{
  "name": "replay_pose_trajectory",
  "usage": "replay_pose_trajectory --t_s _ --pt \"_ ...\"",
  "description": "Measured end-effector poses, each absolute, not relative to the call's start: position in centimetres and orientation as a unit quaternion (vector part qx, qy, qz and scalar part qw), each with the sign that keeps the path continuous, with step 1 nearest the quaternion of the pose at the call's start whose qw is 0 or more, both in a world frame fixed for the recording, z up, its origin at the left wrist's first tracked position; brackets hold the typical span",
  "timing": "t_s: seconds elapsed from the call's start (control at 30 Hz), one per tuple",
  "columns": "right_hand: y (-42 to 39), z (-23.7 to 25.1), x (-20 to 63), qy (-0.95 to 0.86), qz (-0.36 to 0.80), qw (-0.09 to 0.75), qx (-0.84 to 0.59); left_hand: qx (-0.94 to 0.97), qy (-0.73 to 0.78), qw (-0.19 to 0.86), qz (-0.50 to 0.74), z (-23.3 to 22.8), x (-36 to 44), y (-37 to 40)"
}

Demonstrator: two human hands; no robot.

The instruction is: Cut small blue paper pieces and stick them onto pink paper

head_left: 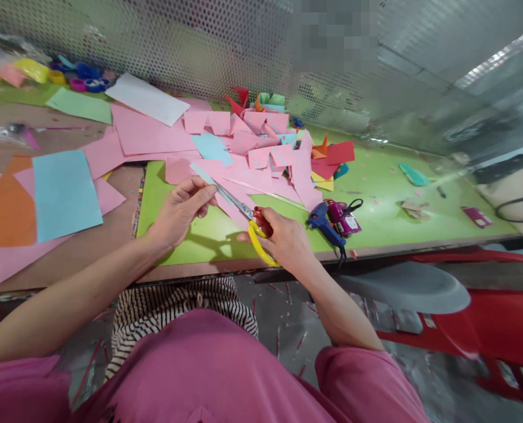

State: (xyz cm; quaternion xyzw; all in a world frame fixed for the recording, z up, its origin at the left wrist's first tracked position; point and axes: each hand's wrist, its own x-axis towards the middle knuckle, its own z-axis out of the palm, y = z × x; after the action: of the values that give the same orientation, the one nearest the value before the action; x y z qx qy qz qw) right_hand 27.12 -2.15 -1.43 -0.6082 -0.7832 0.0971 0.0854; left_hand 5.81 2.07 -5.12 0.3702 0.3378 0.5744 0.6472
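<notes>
A pair of scissors is being gripped by the right hand, and its yellow and red handles are being wrapped by the bent fingers. The blades are being pointed away from the body, toward the left hand. A thin pale strip of paper is being pinched by the left hand, between the thumb and the finger tips. The strip is being held in line with the blades, over the pink paper. It cannot be told if the blades are touching the strip.

Both hands are being held over the green part of the worktop, close to its front edge. Behind them, folded pink papers with blue dots are being heaped in a messy pile. A white sheet is being held up by big pink sheets on the left. An orange sheet is being partly covered by a light blue sheet, to the left of the left hand.

A blue glue gun is being kept just beside a purple thing, to the right of the right hand. Red paper is being spread behind them. The back of the worktop is being closed off by a metal wall with tiny holes.
</notes>
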Motion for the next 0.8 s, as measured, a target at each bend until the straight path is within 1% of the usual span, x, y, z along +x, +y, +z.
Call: replay_pose_trajectory --t_s 0.27,0.47,0.8 --pt "-2.14 -1.2 26.96 -0.778 0.128 0.067 -0.612 0.369 0.337 0.646 0.577 -5.1 5.75 2.04" --pt "-2.0 -1.03 27.02 -0.763 0.151 0.075 -0.625 0.371 0.338 0.643 0.578 -5.16 5.65 2.06" --pt "-1.8 -0.83 26.56 -0.771 0.148 0.091 -0.612 0.412 0.349 0.625 0.563 -5.4 5.84 1.87"
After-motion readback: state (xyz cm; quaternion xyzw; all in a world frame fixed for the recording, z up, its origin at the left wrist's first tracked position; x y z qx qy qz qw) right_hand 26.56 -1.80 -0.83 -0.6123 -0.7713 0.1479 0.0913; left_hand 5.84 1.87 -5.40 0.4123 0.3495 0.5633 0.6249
